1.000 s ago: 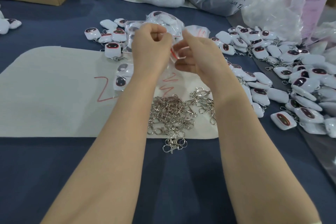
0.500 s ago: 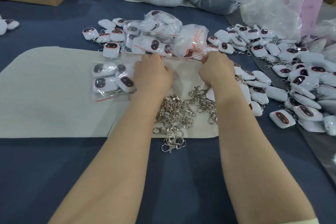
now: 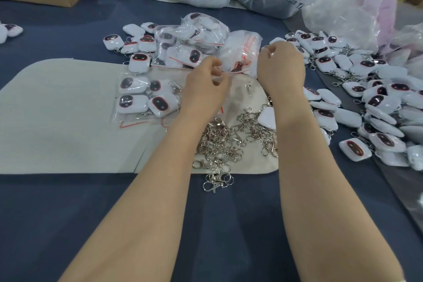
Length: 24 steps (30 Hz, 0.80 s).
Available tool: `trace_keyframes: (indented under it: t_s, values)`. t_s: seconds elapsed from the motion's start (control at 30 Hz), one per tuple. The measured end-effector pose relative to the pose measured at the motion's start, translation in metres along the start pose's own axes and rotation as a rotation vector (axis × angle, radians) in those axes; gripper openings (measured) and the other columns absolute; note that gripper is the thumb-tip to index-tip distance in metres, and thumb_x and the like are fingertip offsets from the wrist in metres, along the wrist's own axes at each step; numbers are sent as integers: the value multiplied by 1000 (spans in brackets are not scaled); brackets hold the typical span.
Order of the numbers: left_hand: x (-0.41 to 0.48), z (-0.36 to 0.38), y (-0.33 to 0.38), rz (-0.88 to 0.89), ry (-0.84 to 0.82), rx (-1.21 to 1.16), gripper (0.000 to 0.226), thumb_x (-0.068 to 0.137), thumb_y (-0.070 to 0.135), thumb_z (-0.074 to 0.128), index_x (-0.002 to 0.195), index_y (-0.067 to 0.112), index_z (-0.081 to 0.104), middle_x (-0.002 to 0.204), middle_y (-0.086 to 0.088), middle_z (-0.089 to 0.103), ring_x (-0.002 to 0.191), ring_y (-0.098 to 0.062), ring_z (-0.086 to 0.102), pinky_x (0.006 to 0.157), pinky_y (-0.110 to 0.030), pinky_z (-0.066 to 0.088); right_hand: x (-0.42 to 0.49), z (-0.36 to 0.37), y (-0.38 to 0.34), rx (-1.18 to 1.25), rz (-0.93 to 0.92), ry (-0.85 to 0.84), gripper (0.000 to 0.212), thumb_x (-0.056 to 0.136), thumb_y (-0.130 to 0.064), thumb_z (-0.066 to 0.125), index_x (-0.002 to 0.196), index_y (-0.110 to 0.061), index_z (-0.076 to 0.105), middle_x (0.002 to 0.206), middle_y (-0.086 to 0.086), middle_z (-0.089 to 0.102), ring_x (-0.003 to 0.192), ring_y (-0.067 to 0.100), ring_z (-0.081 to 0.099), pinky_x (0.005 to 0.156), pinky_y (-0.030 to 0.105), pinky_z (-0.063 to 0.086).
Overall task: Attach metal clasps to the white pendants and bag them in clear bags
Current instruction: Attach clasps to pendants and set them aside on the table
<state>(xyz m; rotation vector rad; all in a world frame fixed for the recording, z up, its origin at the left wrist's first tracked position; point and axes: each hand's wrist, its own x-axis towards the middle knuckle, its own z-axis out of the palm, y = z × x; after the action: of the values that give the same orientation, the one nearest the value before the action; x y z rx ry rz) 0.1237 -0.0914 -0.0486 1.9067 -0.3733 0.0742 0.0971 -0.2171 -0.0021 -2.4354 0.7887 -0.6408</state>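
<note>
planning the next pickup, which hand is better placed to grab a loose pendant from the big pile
Right, probably: the right hand borders the loose pendant pile, while the left hand is farther off.

Could not tell whether left hand [image 3: 204, 89] or right hand [image 3: 281, 67] held anything; saw only a pendant [image 3: 267, 117] corner under the right wrist.

A second ago both hands hold the clear bag [image 3: 142, 98] with four pendants up in the air. Now it lies flat on the beige mat [image 3: 57, 117]. The left hand [image 3: 206, 87] is lower and just right of this bag, not touching it, fingers loosely curled. The right hand [image 3: 282, 68] is now farther right, at the edge of the pile of loose pendants [image 3: 325, 62]. Its fingers are curled under, so I cannot tell if it holds something.
</note>
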Motion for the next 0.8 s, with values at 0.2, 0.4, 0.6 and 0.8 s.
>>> trace_keyframes:
  t_s: [0.2,0.4,0.6,0.8]
  values:
    - [-5,4,1,114,-66,-35,35,89,23,64,123,18,56,98,13,56,75,2,56,68,-13,47,-13,17,-21,154,-131,-86,34,99,-33,44,101,-8,66,104,11,69,102,28,61,79,24,38]
    - [3,0,-1,-91,17,-145,24,100,27,43,105,6,55,95,-8,68,91,-24,67,85,-43,53,-18,33,-22,630,87,-277,46,99,-39,45,84,-2,67,66,6,64,67,20,61,79,42,56]
    - [4,1,-6,-119,-50,-75,19,100,26,42,114,13,45,97,-3,62,94,-24,59,82,-37,47,-25,53,-15,777,99,-355,22,92,-21,62,77,-7,56,68,8,50,68,20,47,60,33,38]
    - [4,0,-6,-108,-72,-111,8,95,22,54,93,16,59,90,-5,69,87,-25,66,84,-43,53,-26,59,-2,1037,146,-313,10,89,-15,66,88,-17,57,87,11,62,81,25,60,71,41,50]
